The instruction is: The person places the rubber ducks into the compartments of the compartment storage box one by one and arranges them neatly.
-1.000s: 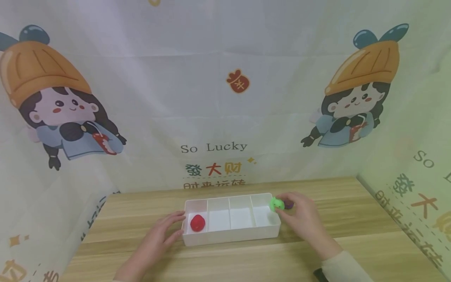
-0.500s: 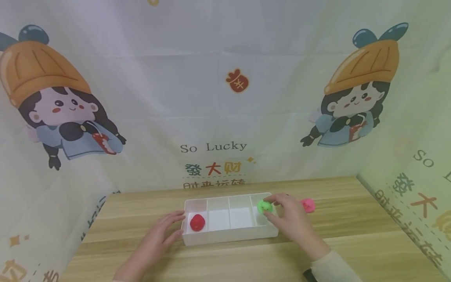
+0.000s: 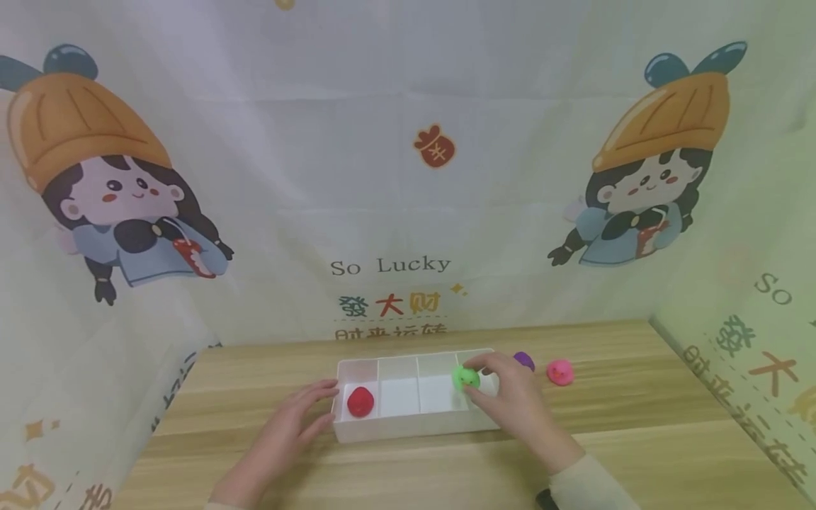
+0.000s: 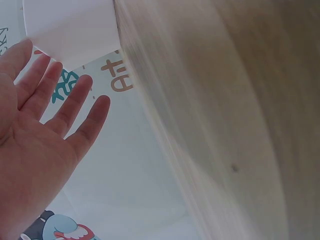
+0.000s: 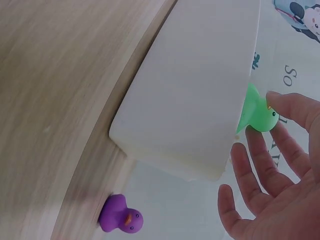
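Note:
A white box (image 3: 414, 429) with several compartments in a row lies on the wooden table. My right hand (image 3: 519, 404) pinches a green rubber duck (image 3: 467, 379) between thumb and fingers over the box's right part, near the divider of the rightmost compartment. In the right wrist view the duck's head (image 5: 269, 119) shows above the box rim, its lower body hidden by the wall. At the box's left end, the spread fingers of my left hand (image 3: 283, 433) touch the wall. A red rounded toy (image 3: 360, 401) sits in the leftmost compartment.
To the right of the box stand a purple rubber duck (image 3: 525, 360), partly hidden behind my right hand, and a pink rubber duck (image 3: 561, 372). A printed curtain (image 3: 287, 177) closes off the back and sides of the wooden table (image 3: 637, 397).
My right hand has carried the green duck leftward, from beyond the box's right edge to over its right part. The purple and pink ducks have come into sight. The left hand stays put.

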The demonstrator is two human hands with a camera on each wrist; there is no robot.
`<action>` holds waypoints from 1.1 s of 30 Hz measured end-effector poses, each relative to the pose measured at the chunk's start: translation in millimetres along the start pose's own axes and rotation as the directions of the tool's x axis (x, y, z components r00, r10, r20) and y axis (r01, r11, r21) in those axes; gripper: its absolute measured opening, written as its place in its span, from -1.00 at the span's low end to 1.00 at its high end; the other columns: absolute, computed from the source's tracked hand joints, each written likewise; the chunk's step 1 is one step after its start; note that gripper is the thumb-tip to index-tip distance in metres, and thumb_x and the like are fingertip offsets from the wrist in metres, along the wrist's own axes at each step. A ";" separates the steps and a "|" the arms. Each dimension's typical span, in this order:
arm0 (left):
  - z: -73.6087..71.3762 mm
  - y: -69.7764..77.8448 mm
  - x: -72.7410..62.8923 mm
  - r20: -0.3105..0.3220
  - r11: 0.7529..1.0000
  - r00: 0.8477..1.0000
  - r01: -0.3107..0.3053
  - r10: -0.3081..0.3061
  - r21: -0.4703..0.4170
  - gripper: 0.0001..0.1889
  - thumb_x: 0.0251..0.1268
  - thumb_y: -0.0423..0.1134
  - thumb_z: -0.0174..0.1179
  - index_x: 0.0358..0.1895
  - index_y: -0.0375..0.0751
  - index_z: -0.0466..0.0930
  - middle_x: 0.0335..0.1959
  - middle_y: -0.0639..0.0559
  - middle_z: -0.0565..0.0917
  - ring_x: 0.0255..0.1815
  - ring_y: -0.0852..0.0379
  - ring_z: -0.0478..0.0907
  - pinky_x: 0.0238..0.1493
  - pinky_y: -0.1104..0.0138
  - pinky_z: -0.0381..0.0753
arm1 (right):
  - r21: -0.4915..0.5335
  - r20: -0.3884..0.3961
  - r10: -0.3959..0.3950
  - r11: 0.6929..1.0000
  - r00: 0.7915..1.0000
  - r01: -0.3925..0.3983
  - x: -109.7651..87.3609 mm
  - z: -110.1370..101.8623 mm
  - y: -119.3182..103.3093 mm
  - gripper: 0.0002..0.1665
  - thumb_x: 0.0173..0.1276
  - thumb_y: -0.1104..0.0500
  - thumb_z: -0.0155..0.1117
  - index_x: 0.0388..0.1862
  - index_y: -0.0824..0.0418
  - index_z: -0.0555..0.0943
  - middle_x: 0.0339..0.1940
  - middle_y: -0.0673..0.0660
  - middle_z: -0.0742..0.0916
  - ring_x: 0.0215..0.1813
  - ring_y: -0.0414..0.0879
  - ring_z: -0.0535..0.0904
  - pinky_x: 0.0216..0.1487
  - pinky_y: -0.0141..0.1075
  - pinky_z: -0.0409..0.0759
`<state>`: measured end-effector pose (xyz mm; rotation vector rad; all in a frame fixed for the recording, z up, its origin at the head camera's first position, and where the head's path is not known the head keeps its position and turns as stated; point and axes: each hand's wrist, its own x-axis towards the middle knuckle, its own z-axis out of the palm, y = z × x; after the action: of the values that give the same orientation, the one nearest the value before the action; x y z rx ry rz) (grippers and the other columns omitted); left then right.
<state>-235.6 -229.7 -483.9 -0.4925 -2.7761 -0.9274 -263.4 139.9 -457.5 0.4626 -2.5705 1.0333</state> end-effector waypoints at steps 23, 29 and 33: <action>-1.3 0.1 1.4 0.018 1.000 1.000 0.017 -0.017 -0.001 -0.54 0.42 -0.23 0.32 0.34 -0.16 0.57 0.48 -0.07 0.51 0.52 -0.21 0.40 0.51 -0.20 0.37 | 0.012 0.003 -0.054 0.998 0.999 0.054 10.3 15.0 -18.0 -0.63 0.17 0.17 0.62 -0.03 0.01 0.76 -0.06 -0.07 0.82 -0.02 -0.06 0.69 0.09 -0.14 0.66; 0.2 -1.2 1.5 0.019 1.000 1.000 0.006 -0.006 -0.004 -0.55 0.42 -0.24 0.32 0.33 -0.18 0.57 0.47 -0.09 0.52 0.51 -0.22 0.41 0.51 -0.18 0.38 | -0.002 0.003 -0.042 0.999 0.999 0.042 8.5 20.1 -20.9 -0.62 0.16 0.14 0.63 -0.02 0.00 0.76 -0.05 -0.08 0.82 -0.01 -0.11 0.68 0.08 -0.16 0.68; 0.2 -0.8 1.5 0.008 1.000 1.000 -0.001 0.001 -0.007 -0.55 0.42 -0.26 0.32 0.33 -0.19 0.57 0.47 -0.10 0.52 0.50 -0.24 0.41 0.50 -0.20 0.38 | -0.027 -0.002 -0.055 0.998 0.998 0.055 9.8 21.5 -24.2 -0.62 0.16 0.12 0.63 -0.02 -0.03 0.75 -0.04 -0.07 0.81 0.00 -0.12 0.69 0.09 -0.14 0.69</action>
<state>-237.3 -229.8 -484.1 -0.5003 -2.7804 -0.9370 -266.1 106.3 -453.5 0.5221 -2.5507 0.9789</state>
